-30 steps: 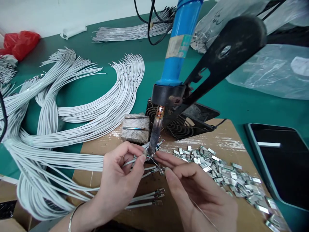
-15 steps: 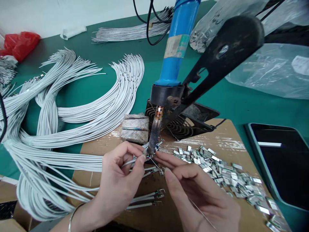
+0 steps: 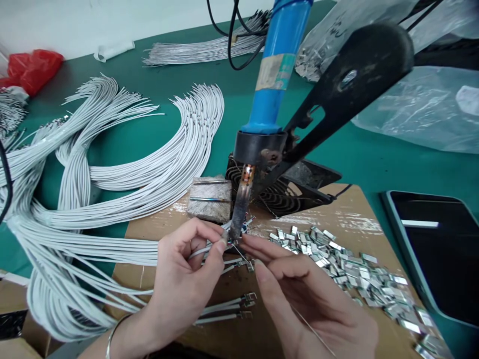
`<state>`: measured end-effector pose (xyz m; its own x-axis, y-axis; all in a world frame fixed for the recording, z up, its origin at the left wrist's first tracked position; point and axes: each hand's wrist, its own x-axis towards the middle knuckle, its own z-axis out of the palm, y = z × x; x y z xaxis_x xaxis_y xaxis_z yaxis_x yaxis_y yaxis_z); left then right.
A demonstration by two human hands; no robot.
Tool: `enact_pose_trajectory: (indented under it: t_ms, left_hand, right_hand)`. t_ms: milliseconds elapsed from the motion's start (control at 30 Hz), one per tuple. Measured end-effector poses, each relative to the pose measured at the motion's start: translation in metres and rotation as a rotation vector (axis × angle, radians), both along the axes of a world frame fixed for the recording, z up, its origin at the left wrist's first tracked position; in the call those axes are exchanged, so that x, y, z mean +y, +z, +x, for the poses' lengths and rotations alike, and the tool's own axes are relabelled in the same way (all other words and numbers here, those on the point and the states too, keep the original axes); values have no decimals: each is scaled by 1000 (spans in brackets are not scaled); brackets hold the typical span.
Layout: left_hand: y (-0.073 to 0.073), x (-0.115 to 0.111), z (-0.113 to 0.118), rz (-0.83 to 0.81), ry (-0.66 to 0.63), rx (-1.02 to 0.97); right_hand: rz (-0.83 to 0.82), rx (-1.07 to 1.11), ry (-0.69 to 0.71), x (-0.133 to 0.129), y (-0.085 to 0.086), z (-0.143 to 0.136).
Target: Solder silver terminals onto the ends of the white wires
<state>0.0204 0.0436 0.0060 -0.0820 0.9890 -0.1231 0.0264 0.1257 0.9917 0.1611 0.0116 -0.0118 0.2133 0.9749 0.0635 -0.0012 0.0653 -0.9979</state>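
Clock read from the soldering iron's dark, tapered tip [image 3: 237, 223]. Left hand [image 3: 189, 276], at 8 o'clock: thumb and forefinger pinched a smooth white cable [image 3: 201, 251] near its end, the end lying right at the tip; exact contact hidden by fingertips. Right hand [image 3: 318, 299], at 4 o'clock: fingers curled, grasping a thin, silvery solder wire [image 3: 316, 333] that ran through the palm and showed again just below the tip. Iron handle [image 3: 265, 107], glossy blue plastic with a worn label, rose toward 12 in a scuffed black bracket [image 3: 348, 94]. At 11, a squarish block [image 3: 209, 210], fibrous-looking, grey. At 2, a black fan [image 3: 284, 194] with ringed grille. Between 3 and 4, a loose heap of shiny, boxy metal connectors [image 3: 348, 264] on scratched brown cardboard [image 3: 359, 212]. At 9 to 10, thick curving bundles of white cables [image 3: 149, 202].
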Motion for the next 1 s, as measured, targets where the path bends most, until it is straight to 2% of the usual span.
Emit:
enact_pose_trajectory:
  t_ms: [567,1000]
  left_hand:
    - [8,9,2,22,5,121]
    - [3,4,-1,49,6,125]
  right_hand:
    - [12,-54,-21,2,0,-1]
    - [-2,-29,-43,3,2,-3]
